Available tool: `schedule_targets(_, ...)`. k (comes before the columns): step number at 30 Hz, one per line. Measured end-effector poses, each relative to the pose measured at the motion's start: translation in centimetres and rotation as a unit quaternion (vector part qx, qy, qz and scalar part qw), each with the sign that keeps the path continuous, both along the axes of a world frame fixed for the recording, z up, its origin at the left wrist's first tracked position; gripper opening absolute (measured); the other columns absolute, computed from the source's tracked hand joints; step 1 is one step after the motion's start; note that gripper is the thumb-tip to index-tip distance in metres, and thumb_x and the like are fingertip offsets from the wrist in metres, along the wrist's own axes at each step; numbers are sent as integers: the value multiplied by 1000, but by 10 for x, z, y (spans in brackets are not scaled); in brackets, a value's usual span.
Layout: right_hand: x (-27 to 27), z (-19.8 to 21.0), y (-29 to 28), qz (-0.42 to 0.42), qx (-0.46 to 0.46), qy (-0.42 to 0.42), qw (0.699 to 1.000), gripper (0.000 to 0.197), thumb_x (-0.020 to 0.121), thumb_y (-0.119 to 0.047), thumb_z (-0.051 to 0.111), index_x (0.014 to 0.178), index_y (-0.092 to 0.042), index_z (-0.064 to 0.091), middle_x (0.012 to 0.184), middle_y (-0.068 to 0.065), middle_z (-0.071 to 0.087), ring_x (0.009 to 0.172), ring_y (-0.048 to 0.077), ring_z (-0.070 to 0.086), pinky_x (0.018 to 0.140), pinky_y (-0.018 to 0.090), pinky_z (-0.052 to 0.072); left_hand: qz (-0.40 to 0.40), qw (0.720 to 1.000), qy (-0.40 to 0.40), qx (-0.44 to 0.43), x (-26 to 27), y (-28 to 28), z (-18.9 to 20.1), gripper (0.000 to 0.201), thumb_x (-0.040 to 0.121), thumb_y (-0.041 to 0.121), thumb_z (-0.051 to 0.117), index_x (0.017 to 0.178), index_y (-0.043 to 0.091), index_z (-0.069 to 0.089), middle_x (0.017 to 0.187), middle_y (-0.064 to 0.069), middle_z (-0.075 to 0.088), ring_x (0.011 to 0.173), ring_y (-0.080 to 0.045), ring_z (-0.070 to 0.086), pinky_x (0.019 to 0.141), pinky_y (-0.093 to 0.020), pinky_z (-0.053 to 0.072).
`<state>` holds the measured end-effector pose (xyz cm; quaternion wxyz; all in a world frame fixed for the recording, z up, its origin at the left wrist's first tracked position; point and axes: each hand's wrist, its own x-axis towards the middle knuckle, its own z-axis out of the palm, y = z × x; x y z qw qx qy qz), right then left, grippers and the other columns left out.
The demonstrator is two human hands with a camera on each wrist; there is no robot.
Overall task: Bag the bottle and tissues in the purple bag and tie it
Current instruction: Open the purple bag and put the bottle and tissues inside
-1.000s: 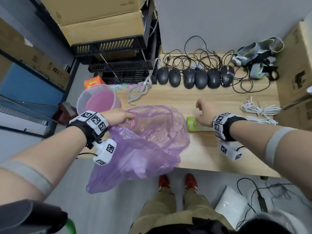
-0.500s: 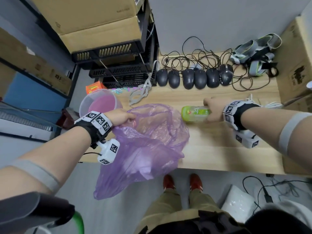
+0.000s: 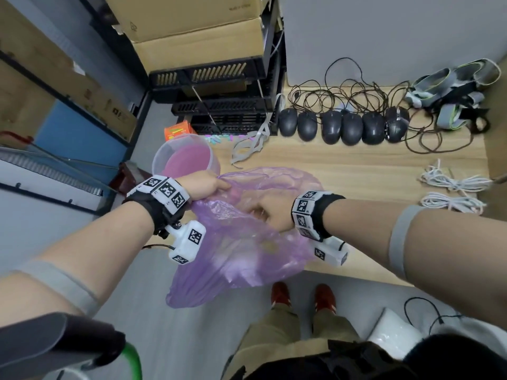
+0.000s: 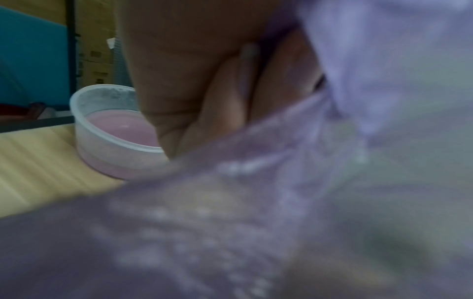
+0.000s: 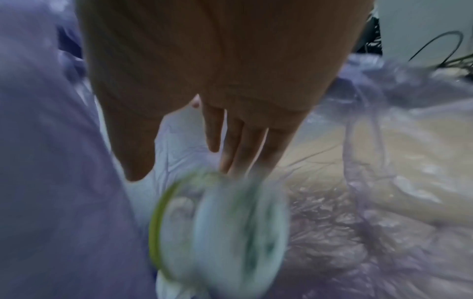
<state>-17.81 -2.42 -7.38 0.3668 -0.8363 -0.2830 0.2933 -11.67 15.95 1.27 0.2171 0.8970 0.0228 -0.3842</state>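
Since half a second ago, my right hand (image 3: pixel 270 215) has carried the bottle (image 5: pixel 217 226) off the table (image 3: pixel 370 171) and into the purple bag (image 3: pixel 241 253). Going left to right: at nine o'clock my left hand (image 3: pixel 204 185) is pinching the bag's rim, holding the mouth open beside the plastic tub (image 3: pixel 186 157) at eleven. At centre my right hand is reaching inside the mouth, fingers (image 5: pixel 240 145) straight and loose; the blurred bottle is lying just below them, over something white (image 5: pixel 179 141), possibly the tissues. At one o'clock, computer mice (image 3: pixel 343 126) are lining the table's back.
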Motion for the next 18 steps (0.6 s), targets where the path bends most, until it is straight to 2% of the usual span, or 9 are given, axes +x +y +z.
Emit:
schedule_targets(1, 0, -3, 7, -21, 29, 13, 999, 36, 69, -39, 75, 102, -40, 59, 94, -22, 55, 79, -4, 54, 73, 8, 42, 7, 1000, -9, -2, -1, 7, 0, 21, 92, 20, 57, 83, 3, 66, 49, -1, 38, 30, -9, 31, 30, -16, 25)
schedule_targets(3, 6, -11, 12, -95, 12, 3, 995, 32, 72, -27, 69, 102, -25, 61, 92, -9, 62, 79, 11, 58, 75, 27, 50, 42, 999, -5, -13, -3, 28, 1, 22, 89, 16, 59, 70, 6, 60, 40, 5, 37, 33, -7, 30, 35, -16, 25)
schedule_targets(5, 13, -17, -3, -119, -95, -47, 987, 36, 72, -23, 66, 107, -18, 60, 91, -4, 66, 84, 18, 63, 76, 30, 51, 122, 989, 47, -73, -4, 43, 3, 22, 81, 22, 66, 85, 1, 72, 47, 3, 43, 38, -8, 33, 42, -19, 28)
schedule_targets(7, 14, -18, -17, -72, -196, -60, 976, 42, 71, -31, 67, 112, -22, 58, 98, -6, 68, 93, 20, 64, 73, 25, 46, 212, 960, 119, -139, -4, 59, 6, 36, 79, 25, 67, 108, 5, 74, 53, -2, 44, 40, -13, 38, 46, -23, 31)
schedule_targets(10, 11, -23, -25, -12, -289, -37, 956, 62, 69, -51, 69, 122, -23, 55, 116, -4, 65, 102, 23, 62, 80, 28, 47, 232, 945, 150, -176, -3, 74, 14, 32, 97, 20, 46, 110, 9, 74, 35, 7, 27, 26, -7, 25, 34, -20, 18)
schedule_targets(12, 6, -25, -25, 1, -301, -19, 953, 69, 69, -67, 61, 124, -24, 57, 120, -3, 64, 106, 22, 61, 88, 32, 48, 244, 938, 160, -186, 0, 84, 19, 33, 97, 24, 47, 111, 10, 73, 33, 6, 29, 27, -7, 26, 40, -22, 15)
schedule_targets(15, 4, -19, -28, 59, -315, 36, 947, 85, 67, -87, 45, 129, -30, 54, 127, -9, 62, 114, 20, 57, 100, 36, 40, 317, 919, 164, -171, 8, 100, 21, 35, 87, 28, 62, 114, 8, 71, 38, 5, 48, 35, -10, 42, 47, -21, 31)
schedule_targets(16, 3, -17, -28, 97, -347, 35, 932, 88, 65, -87, 47, 135, -33, 48, 129, -10, 61, 118, 21, 56, 104, 38, 36, 334, 911, 173, -171, 9, 102, 23, 39, 85, 29, 64, 117, 8, 71, 44, 2, 54, 40, -12, 47, 53, -23, 38)
schedule_targets(18, 4, -15, -29, 163, -426, 9, 890, 84, 66, -73, 60, 140, -39, 37, 125, -8, 62, 120, 26, 54, 107, 43, 30, 352, 904, 166, -175, 11, 106, 27, 36, 88, 30, 60, 114, 10, 73, 51, 0, 64, 48, -13, 52, 61, -26, 45)
